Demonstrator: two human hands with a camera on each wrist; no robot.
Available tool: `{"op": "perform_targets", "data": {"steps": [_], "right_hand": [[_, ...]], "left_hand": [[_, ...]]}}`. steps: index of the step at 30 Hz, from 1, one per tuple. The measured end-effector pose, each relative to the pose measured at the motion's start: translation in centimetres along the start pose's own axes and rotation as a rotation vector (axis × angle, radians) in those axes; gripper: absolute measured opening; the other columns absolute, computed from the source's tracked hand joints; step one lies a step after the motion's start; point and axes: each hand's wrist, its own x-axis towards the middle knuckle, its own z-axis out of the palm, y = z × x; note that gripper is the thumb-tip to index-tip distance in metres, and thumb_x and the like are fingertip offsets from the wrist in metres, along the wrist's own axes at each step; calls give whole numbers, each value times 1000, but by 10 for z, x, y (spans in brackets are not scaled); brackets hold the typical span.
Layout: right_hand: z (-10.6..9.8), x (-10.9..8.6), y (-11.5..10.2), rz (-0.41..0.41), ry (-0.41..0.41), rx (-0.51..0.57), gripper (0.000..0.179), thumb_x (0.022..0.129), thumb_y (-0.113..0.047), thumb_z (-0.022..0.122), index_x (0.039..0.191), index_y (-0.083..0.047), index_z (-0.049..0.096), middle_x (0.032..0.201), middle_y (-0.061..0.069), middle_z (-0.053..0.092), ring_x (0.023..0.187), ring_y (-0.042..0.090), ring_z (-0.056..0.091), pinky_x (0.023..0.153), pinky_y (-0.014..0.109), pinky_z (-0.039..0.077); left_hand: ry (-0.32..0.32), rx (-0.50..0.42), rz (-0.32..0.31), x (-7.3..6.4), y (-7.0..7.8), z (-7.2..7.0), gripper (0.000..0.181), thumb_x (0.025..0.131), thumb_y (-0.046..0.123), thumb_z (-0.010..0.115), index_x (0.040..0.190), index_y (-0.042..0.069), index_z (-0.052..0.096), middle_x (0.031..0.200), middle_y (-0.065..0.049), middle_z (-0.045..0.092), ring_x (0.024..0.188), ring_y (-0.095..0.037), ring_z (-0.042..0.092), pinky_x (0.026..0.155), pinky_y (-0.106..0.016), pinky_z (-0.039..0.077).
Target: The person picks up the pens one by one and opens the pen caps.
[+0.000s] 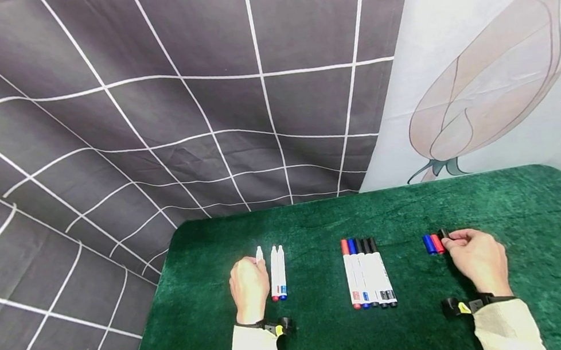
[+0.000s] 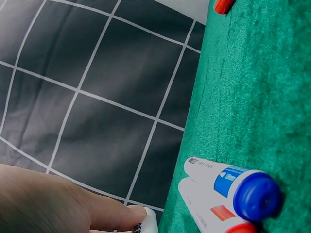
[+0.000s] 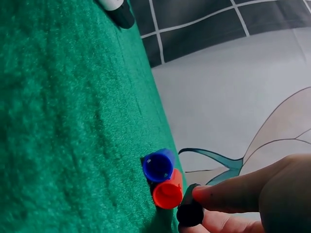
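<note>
My left hand (image 1: 249, 285) pinches an uncapped white marker (image 1: 259, 253), its pale tip end poking out past the fingers; the rest is hidden under the hand. Just right of it lie two more uncapped white markers, one with a red end (image 1: 274, 279) and one with a blue end (image 1: 282, 278). On the right side, my right hand (image 1: 479, 258) pinches a black marker cap (image 3: 191, 212) between thumb and fingers. Beside that cap sit a red cap (image 3: 168, 193) and a blue cap (image 3: 159, 166), their hollow ends facing the right wrist camera.
Between the hands, several capped markers (image 1: 367, 275) lie side by side in a row: red, blue and black. Everything rests on a green cloth-covered table (image 1: 325, 337). Behind it hang a dark grid-patterned cloth (image 1: 231, 105) and a white cloth with a flower print (image 1: 487, 76).
</note>
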Motion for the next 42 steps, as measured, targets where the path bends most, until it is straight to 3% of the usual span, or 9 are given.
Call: {"op": "perform_targets", "data": {"steps": [12, 22, 32, 42], "right_hand": [[1, 0, 1, 1, -22, -23, 34, 96, -29, 62, 107, 2, 70, 100, 21, 72, 97, 47, 60, 70, 48, 43], [0, 1, 4, -1, -47, -34, 35, 96, -31, 62, 106, 1, 71, 104, 22, 71, 98, 47, 60, 70, 48, 44], [-1, 1, 4, -5, -47, -31, 35, 96, -33, 61, 102, 0, 72, 103, 23, 71, 98, 48, 60, 71, 49, 44], [-1, 1, 4, 8, -46, -26, 40, 96, -37, 60, 106, 0, 72, 107, 23, 70, 101, 48, 59, 71, 49, 43]], "left_hand": [[-46, -2, -14, 0, -2, 3, 14, 92, 12, 72, 89, -2, 73, 83, -16, 69, 76, -36, 66, 71, -50, 52], [-130, -5, -77, 2, 0, 5, 16, 94, 14, 69, 90, 0, 73, 78, -12, 67, 68, -29, 62, 67, -45, 51], [-65, -34, -13, 1, -1, 14, 15, 93, 13, 69, 92, -1, 75, 85, -15, 71, 76, -34, 67, 72, -49, 52], [-37, -31, 8, -1, -2, 18, 15, 92, 12, 68, 88, -1, 75, 83, -15, 71, 75, -35, 67, 70, -49, 52]]}}
